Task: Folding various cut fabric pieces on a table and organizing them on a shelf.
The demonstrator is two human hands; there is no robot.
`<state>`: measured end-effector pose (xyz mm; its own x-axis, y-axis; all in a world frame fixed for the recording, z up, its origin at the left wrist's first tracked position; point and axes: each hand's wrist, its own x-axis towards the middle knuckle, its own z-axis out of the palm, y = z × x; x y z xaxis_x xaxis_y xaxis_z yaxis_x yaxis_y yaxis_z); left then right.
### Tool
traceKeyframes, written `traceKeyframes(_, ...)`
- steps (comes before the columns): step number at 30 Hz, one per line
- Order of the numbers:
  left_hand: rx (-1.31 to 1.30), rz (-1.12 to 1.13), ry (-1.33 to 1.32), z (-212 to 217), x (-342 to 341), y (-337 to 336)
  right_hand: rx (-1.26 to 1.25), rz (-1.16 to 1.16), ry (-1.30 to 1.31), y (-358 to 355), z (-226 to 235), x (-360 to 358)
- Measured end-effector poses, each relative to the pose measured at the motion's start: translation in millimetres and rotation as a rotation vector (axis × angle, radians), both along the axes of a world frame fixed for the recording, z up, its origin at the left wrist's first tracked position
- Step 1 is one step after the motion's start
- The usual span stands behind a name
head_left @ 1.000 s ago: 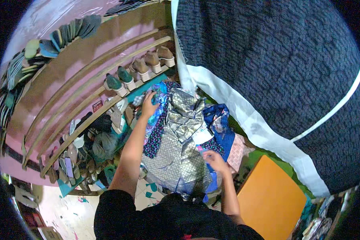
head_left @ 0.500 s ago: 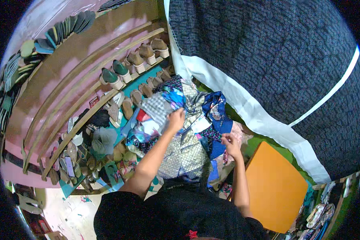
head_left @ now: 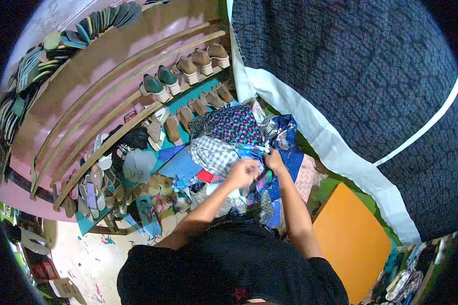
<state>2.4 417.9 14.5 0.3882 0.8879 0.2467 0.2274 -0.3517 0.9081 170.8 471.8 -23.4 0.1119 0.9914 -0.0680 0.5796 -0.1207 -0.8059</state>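
A heap of fabric scraps lies in front of me. On it are a grey-and-white checked piece (head_left: 213, 155), a dark piece with purple flowers (head_left: 234, 124), a plain blue piece (head_left: 180, 168) and a small red scrap (head_left: 205, 176). My right hand (head_left: 275, 161) is closed, pinching the edge of a bright blue patterned cloth (head_left: 249, 152) at the right of the heap. Just left of it, my left hand (head_left: 244, 173) is blurred over the same cloth. Its fingers curl inward, and what they hold is hidden.
Heeled shoes (head_left: 188, 71) line a wooden rack at the left, with loose shoes (head_left: 94, 190) below. An orange board (head_left: 351, 239) stands at the right. A dark patterned cloth with a white border (head_left: 351, 86) hangs ahead. Scraps litter the floor (head_left: 86, 254).
My hands have come closer together over the heap. The purple-flowered piece now lies spread at the far side, and the checked piece sits flatter. My right hand has taken hold of cloth.
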Motion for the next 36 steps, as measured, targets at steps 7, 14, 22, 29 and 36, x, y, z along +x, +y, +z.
traceKeyframes(7, 0.260, 0.495, 0.504, 7, -65, 91, 0.409, -0.330, -0.060, -1, 37, 20)
traceKeyframes(14, 0.117, 0.248, 0.287, -27, -14, 124, 0.496, -0.536, 0.013, -7, 83, 61)
traceKeyframes(22, -0.036, 0.537, 0.233, -26, 28, 149, 0.432, -0.520, -0.748, -66, 115, -5)
traceKeyframes(29, 0.059, 0.171, 0.202, -28, 34, 120, 0.455, -0.200, -0.388, -12, 100, 7)
traceKeyframes(36, 0.461, 0.375, 0.273, -13, 0, 55, 0.316, -0.296, -0.385, 33, 53, 49)
